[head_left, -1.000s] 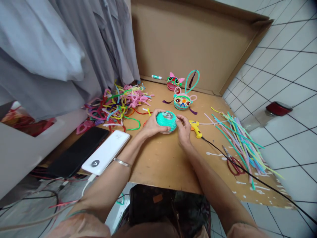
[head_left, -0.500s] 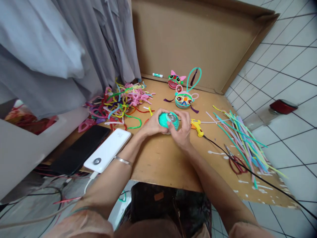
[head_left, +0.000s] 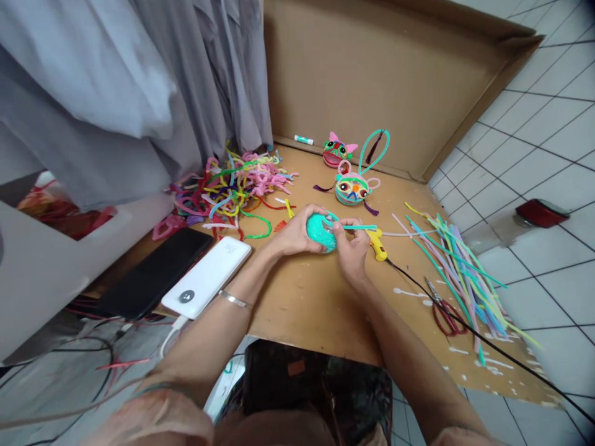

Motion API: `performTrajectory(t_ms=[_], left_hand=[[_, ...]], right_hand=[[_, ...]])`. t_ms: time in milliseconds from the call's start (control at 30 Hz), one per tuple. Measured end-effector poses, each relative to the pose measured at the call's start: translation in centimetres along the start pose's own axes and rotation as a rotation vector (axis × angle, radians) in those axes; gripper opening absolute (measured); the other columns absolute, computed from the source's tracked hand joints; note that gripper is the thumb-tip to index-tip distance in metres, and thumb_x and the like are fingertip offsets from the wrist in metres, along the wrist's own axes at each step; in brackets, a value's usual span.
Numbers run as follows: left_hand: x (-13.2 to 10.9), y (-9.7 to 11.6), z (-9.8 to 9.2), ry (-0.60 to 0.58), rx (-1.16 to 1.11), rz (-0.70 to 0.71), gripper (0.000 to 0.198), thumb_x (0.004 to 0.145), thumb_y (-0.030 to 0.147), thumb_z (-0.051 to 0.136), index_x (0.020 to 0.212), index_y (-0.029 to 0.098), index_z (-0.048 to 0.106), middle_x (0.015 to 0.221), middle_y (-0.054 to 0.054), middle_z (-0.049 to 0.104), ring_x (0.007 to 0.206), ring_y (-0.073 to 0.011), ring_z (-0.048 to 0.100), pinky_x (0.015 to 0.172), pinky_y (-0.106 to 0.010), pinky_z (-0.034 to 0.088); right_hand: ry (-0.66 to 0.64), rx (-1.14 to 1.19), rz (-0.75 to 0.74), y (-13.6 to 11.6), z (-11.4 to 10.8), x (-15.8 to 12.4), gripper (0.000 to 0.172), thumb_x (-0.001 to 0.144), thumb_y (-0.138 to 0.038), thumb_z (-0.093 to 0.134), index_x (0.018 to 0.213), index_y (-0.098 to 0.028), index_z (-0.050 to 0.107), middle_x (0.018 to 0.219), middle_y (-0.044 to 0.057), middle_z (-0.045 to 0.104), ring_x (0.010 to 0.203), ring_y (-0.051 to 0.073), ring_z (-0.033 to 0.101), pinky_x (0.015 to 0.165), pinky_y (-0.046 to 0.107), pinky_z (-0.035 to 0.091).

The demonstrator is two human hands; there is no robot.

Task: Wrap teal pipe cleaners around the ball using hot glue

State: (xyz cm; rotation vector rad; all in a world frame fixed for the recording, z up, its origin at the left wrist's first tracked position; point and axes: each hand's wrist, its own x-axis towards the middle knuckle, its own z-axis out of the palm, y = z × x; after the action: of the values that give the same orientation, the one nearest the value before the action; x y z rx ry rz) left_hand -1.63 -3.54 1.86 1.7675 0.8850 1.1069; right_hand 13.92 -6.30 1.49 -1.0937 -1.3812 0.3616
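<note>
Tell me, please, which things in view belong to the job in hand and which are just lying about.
In the job:
turquoise ball, held in the left hand
turquoise strip, pinched by the right hand
glue gun, scissors and straight strips, probably supplies

Seemingly just lying about:
white power bank
black slab, perhaps a phone
decorated heads, untouched

1 head view; forward (and down)
</note>
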Motion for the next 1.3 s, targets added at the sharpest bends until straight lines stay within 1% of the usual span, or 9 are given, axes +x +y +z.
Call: performTrajectory(t_ms=[200, 367, 467, 600, 833, 933, 1100, 1200, 1300], left_hand=[[0.0, 0.2, -0.2, -0.014, 0.010, -0.009, 0.073, 0.047, 0.025, 0.082, 0.113, 0.018, 0.052, 0.130, -0.008, 0.056, 0.118, -0.0274, 0.057, 0.100, -0.040, 0.047], [0.1, 0.0, -0.4, -0.035, 0.002, -0.034, 0.076, 0.048, 0.026, 0.082, 0.116, 0.018, 0.051, 0.130, -0.009, 0.057, 0.120, -0.0288, 0.057, 0.101, -0.042, 0.047], [0.1, -0.1, -0.6, -0.035, 0.026, -0.041, 0.077, 0.047, 0.028, 0.083, 0.117, 0.018, 0.051, 0.131, -0.010, 0.056, 0.121, -0.0294, 0.056, 0.102, -0.043, 0.046], [0.1, 0.0, -0.8, -0.053, 0.059, -0.030, 0.077, 0.048, 0.029, 0.083, 0.118, 0.020, 0.051, 0.133, -0.008, 0.056, 0.118, -0.0281, 0.058, 0.100, -0.041, 0.048], [0.0, 0.2, -0.8, -0.064, 0.045, -0.041, 0.076, 0.049, 0.031, 0.083, 0.118, 0.020, 0.051, 0.132, -0.008, 0.056, 0.119, -0.0287, 0.057, 0.099, -0.040, 0.049], [-0.1, 0.2, -1.1, -0.081, 0.037, -0.056, 0.072, 0.054, 0.032, 0.078, 0.119, 0.021, 0.051, 0.131, -0.009, 0.056, 0.120, -0.0292, 0.056, 0.100, -0.041, 0.048], [-0.1, 0.4, -1.8, -0.136, 0.003, -0.049, 0.062, 0.061, 0.030, 0.066, 0.121, 0.021, 0.052, 0.137, -0.008, 0.054, 0.126, -0.0299, 0.053, 0.101, -0.040, 0.048], [0.0, 0.1, -1.9, -0.116, -0.045, -0.047, 0.051, 0.069, 0.036, 0.061, 0.118, 0.022, 0.055, 0.135, -0.007, 0.058, 0.129, -0.0297, 0.052, 0.106, -0.043, 0.045], [0.2, -0.4, -1.7, -0.060, -0.083, -0.038, 0.042, 0.076, 0.044, 0.060, 0.112, 0.023, 0.058, 0.132, -0.007, 0.060, 0.129, -0.0282, 0.053, 0.109, -0.043, 0.042]], right_hand=[[-0.058, -0.063, -0.029, -0.3, 0.1, -0.4, 0.018, 0.084, -0.038, 0.061, 0.074, -0.023, 0.059, 0.081, 0.001, 0.057, 0.083, 0.019, 0.056, 0.082, 0.037, 0.045], [-0.101, -0.029, -0.036, -0.4, 0.1, -0.5, 0.017, 0.084, -0.035, 0.062, 0.073, -0.023, 0.059, 0.082, 0.001, 0.054, 0.083, 0.019, 0.055, 0.081, 0.036, 0.045], [-0.110, -0.033, -0.046, -0.4, 0.2, -0.6, 0.017, 0.084, -0.035, 0.062, 0.072, -0.023, 0.060, 0.083, 0.001, 0.054, 0.085, 0.019, 0.055, 0.083, 0.038, 0.044], [-0.120, -0.056, -0.048, -0.3, 0.3, -0.8, 0.016, 0.083, -0.035, 0.063, 0.072, -0.024, 0.062, 0.085, 0.001, 0.054, 0.087, 0.020, 0.056, 0.085, 0.040, 0.044], [-0.107, -0.046, -0.057, 0.0, 0.4, -0.8, 0.016, 0.083, -0.036, 0.064, 0.072, -0.024, 0.065, 0.088, 0.002, 0.054, 0.090, 0.021, 0.056, 0.087, 0.042, 0.045], [-0.105, -0.048, -0.061, -0.1, 0.4, -0.9, 0.017, 0.083, -0.036, 0.064, 0.071, -0.024, 0.064, 0.088, 0.002, 0.054, 0.090, 0.021, 0.056, 0.087, 0.042, 0.045], [-0.116, -0.052, -0.078, -0.1, 0.4, -0.9, 0.018, 0.083, -0.038, 0.065, 0.072, -0.025, 0.065, 0.087, 0.001, 0.054, 0.091, 0.021, 0.056, 0.087, 0.041, 0.045], [-0.123, -0.035, -0.086, 0.0, 0.4, -0.9, 0.015, 0.083, -0.037, 0.066, 0.073, -0.025, 0.066, 0.086, 0.001, 0.054, 0.090, 0.020, 0.056, 0.086, 0.040, 0.045], [-0.116, -0.020, -0.094, 0.1, 0.4, -0.8, 0.014, 0.082, -0.035, 0.066, 0.073, -0.025, 0.068, 0.085, 0.001, 0.054, 0.091, 0.020, 0.056, 0.087, 0.041, 0.045]])
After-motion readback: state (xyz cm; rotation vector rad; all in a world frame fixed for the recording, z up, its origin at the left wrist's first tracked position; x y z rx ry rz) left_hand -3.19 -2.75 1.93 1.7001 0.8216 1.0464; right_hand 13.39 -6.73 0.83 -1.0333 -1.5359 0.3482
